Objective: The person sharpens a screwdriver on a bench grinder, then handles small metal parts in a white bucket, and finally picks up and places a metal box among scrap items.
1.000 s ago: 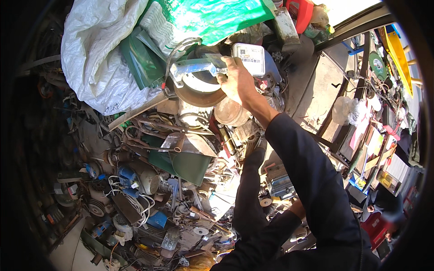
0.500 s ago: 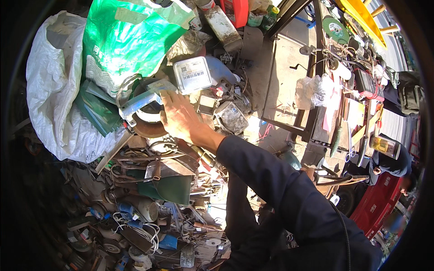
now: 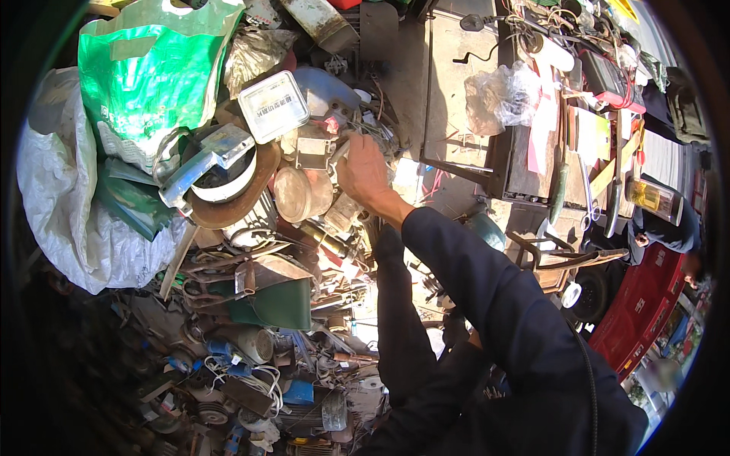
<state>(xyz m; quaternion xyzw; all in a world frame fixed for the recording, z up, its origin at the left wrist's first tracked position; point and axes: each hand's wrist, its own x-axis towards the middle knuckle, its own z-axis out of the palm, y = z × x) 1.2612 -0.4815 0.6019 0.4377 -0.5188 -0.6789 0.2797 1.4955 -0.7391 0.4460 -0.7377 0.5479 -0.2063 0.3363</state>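
Observation:
My right hand [image 3: 366,173] reaches into the heap of goods, its fingers bent down beside a small metal box [image 3: 313,151]. Whatever the fingers grip is hidden beneath the hand. Round tan discs [image 3: 293,194] lie just left of the hand. A clear plastic case with a printed label [image 3: 274,106] rests above them. Further left sits a blue metal bracket [image 3: 199,169] over a white and brown round piece. Of my left hand [image 3: 476,339], only a sliver of skin shows behind my right sleeve; its fingers are hidden.
A green bag [image 3: 152,76] and a white woven sack [image 3: 57,190] stand at the left. Tools, motors and a coiled white cable [image 3: 262,384] crowd the lower left. At right are a worktable with scissors [image 3: 587,194], crumpled plastic [image 3: 509,91], a red vehicle [image 3: 635,311] and another person [image 3: 665,224].
My right hand has left the blue bracket and moved right, to beside the small metal box. The round tan discs now show. The whole view has shifted, so things sit further left.

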